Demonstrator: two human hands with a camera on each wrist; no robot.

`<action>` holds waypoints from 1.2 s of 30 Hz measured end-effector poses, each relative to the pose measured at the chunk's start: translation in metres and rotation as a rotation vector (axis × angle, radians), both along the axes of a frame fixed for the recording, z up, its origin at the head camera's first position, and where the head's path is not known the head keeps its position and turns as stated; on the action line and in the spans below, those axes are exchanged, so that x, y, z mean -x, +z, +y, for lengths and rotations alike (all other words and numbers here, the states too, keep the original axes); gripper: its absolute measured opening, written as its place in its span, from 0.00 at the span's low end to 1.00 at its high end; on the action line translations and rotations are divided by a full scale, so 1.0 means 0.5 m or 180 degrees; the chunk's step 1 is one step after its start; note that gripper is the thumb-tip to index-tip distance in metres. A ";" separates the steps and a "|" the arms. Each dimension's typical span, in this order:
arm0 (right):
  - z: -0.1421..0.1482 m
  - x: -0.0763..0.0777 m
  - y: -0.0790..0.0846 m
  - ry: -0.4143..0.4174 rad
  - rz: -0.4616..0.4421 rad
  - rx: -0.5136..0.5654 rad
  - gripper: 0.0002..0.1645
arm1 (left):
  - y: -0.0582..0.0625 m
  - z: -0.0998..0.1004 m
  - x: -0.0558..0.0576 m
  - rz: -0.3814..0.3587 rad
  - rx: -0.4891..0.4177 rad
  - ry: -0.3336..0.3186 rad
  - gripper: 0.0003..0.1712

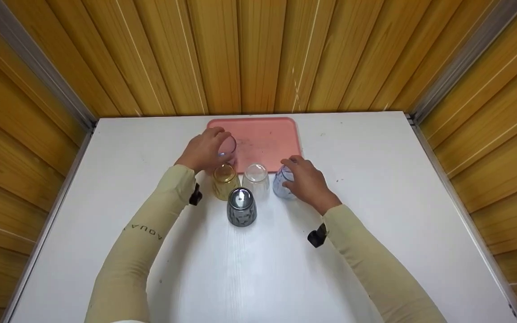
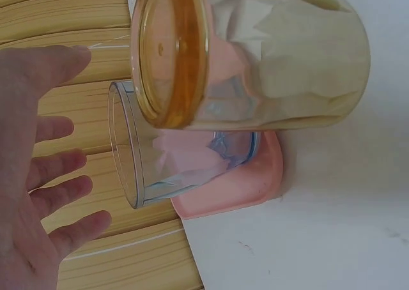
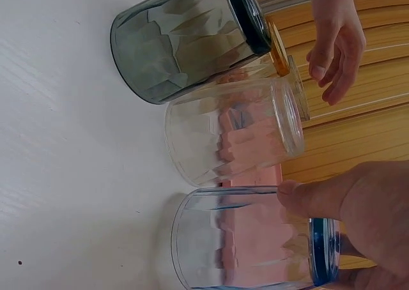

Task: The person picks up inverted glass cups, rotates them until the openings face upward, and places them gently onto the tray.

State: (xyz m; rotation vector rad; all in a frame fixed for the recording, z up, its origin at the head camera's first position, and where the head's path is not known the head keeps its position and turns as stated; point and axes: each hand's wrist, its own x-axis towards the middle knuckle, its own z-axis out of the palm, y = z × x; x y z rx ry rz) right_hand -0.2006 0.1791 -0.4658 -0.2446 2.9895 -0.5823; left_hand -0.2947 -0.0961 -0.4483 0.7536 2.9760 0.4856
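My left hand (image 1: 205, 150) is just above a see-through tumbler (image 1: 228, 146) standing mouth up on the pink tray's left side. In the left wrist view, its fingers are spread and apart from the tumbler's rim. My right hand (image 1: 308, 183) holds an upside-down pale blue tumbler (image 3: 255, 239) near its base, thumb on the near side; some fingers are hidden behind it. Between the hands stand an upside-down amber tumbler (image 1: 223, 187) and a colourless tumbler (image 1: 258, 183). Nearer to me is a dark grey tumbler (image 1: 242, 211), also upside down.
The pink tray (image 1: 267, 139) lies at the back edge of the white table (image 1: 249, 278), behind the tumblers. Wood-patterned panels (image 1: 258, 54) rise at the back and along both sides.
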 end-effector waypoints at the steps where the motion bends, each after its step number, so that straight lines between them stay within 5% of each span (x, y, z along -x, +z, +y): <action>1: 0.001 -0.001 0.001 0.0000 0.0013 0.0012 0.37 | 0.001 0.001 -0.002 -0.0020 0.0001 0.0010 0.33; 18: 0.007 -0.006 0.023 -0.0112 -0.0160 0.0137 0.34 | 0.016 0.008 -0.014 0.0014 0.0050 -0.0060 0.31; 36: 0.020 -0.010 0.030 -0.0045 0.0050 0.0230 0.34 | 0.024 0.010 -0.029 0.0091 0.0001 -0.0138 0.32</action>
